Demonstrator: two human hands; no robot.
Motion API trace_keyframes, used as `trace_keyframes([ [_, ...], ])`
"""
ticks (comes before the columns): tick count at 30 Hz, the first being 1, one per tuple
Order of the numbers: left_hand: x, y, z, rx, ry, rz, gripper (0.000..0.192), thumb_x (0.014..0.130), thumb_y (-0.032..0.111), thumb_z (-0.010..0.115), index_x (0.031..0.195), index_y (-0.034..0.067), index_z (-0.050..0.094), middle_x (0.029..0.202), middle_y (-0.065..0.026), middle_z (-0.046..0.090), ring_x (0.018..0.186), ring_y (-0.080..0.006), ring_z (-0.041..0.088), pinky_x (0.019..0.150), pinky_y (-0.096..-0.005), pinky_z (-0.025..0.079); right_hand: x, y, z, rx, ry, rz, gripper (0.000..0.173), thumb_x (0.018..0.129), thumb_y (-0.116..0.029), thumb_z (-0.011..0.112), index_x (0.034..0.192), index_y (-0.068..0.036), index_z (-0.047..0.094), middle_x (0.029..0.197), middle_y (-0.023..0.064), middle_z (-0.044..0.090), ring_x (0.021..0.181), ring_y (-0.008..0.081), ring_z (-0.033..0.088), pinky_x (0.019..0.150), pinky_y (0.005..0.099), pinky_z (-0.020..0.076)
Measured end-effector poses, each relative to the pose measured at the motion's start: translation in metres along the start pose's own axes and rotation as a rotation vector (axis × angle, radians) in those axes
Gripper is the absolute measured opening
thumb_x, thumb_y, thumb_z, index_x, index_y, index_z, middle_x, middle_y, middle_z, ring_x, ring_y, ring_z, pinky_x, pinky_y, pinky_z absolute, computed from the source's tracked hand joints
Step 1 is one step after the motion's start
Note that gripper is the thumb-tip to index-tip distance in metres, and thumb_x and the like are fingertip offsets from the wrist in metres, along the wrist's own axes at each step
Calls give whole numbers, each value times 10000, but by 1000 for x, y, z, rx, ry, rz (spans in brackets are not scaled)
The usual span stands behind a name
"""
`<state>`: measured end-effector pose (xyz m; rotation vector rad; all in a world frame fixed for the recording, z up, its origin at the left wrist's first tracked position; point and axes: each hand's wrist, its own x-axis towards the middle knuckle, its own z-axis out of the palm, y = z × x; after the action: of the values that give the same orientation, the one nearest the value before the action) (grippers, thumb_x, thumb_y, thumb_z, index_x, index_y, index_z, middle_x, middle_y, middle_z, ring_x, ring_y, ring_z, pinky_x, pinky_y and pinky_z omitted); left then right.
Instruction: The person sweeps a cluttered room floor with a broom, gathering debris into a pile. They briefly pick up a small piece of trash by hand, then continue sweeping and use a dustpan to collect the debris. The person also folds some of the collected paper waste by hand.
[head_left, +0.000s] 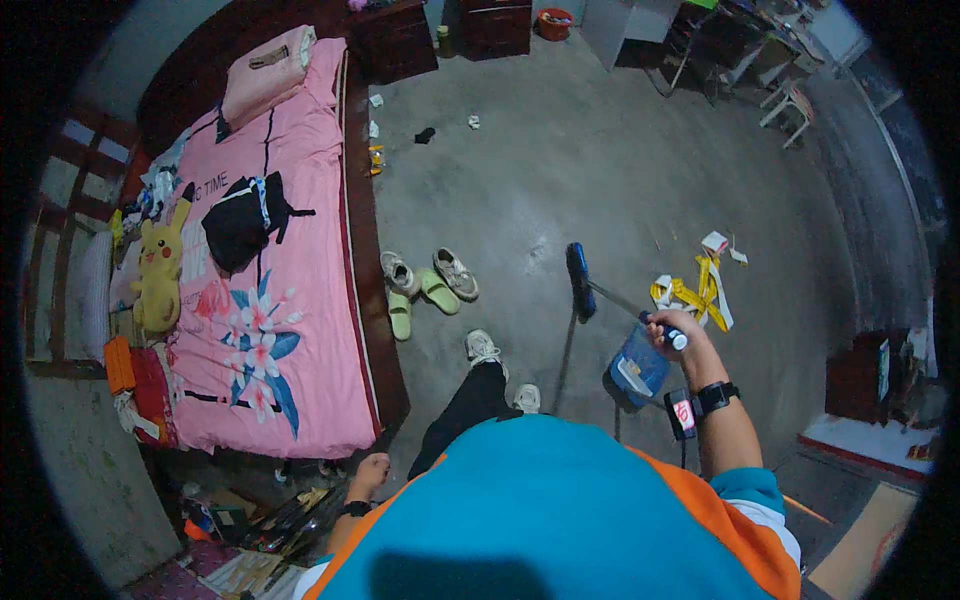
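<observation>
My right hand (666, 334) is closed around the top of a long broom handle. The broom's blue head (580, 281) is at the handle's far end, left of the hand, over the concrete floor. A blue plastic dustpan (639, 366) is just below and left of the same hand; whether the hand also holds it cannot be told. Beyond the hand, yellow-and-white strips (701, 294) lie crumpled on the floor, with a small white and pink scrap (715, 241) beside them. My left hand (372, 472) hangs near the bed's lower corner, its fingers curled, with nothing visible in it.
A bed with a pink cover (300, 337) stands on the left. Grey sneakers (455, 274) and green slippers (439, 291) lie beside it. Farther off are a black scrap (424, 136), white scraps (473, 121), a red basket (554, 25) and a small stool (789, 112).
</observation>
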<state>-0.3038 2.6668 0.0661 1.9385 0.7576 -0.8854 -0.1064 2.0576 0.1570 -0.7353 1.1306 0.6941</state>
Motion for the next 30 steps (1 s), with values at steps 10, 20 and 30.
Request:
trace_keyframes([
  [10, 110, 97, -50, -101, -29, 36, 200, 833, 193, 450, 893, 35, 557, 655, -17, 519, 558, -110, 484, 503, -248, 402, 70, -69, 89, -576, 126, -293, 53, 789, -89, 482, 810, -59, 444, 564, 39, 469, 396, 111, 444, 354, 253, 375],
  [20, 194, 203, -89, -23, -5, -37, 270, 829, 177, 448, 1020, 3, 528, 757, -40, 550, 618, -128, 512, 557, -247, 425, 116, -179, 149, -23, -156, 34, 120, 797, -81, 491, 700, -32, 439, 537, 52, 477, 424, 158, 462, 407, 283, 416],
  [30, 212, 293, -58, -356, 69, 69, 274, 855, 184, 431, 1070, 24, 486, 791, -27, 547, 646, -81, 502, 529, -205, 409, 151, -268, 255, 169, -252, 191, 68, 795, -61, 462, 754, -19, 427, 562, 61, 494, 474, 171, 513, 424, 287, 459],
])
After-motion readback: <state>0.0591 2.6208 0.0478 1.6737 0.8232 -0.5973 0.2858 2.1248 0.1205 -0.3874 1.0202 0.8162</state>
